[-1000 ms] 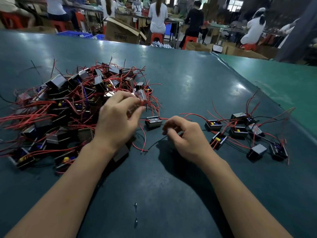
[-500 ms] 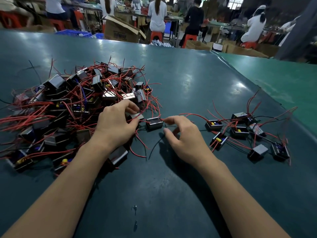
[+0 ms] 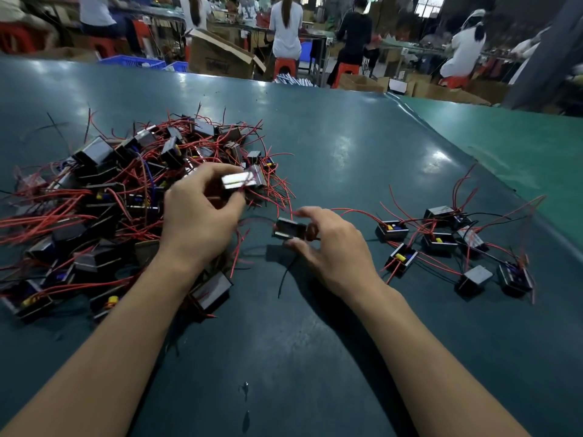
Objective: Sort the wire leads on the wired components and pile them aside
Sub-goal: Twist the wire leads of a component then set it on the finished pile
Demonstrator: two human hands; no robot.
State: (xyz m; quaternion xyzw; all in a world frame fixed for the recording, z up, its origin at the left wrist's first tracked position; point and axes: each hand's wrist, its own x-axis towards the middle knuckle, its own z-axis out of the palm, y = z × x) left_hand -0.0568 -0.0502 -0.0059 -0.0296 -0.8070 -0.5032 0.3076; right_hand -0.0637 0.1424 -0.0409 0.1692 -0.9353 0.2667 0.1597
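Observation:
A big tangled heap of small black box components with red wire leads (image 3: 104,197) covers the left of the dark green table (image 3: 331,146). My left hand (image 3: 198,212) holds one silver-faced component (image 3: 241,180) lifted at the heap's right edge. My right hand (image 3: 331,247) pinches another black component (image 3: 288,229) between thumb and fingers just above the table, its red and black leads trailing. To the right lies a loose group of several components (image 3: 441,241) with their leads spread out.
The table's right edge (image 3: 492,171) meets a lighter green surface. Two small dark bits (image 3: 245,387) lie near the front. Beyond the far edge are cardboard boxes (image 3: 217,56), blue crates (image 3: 132,62), red stools and several seated people facing away.
My left hand has lifted a silver-faced component out of the heap. My right hand has closed on the component that lay between the hands and raised it slightly.

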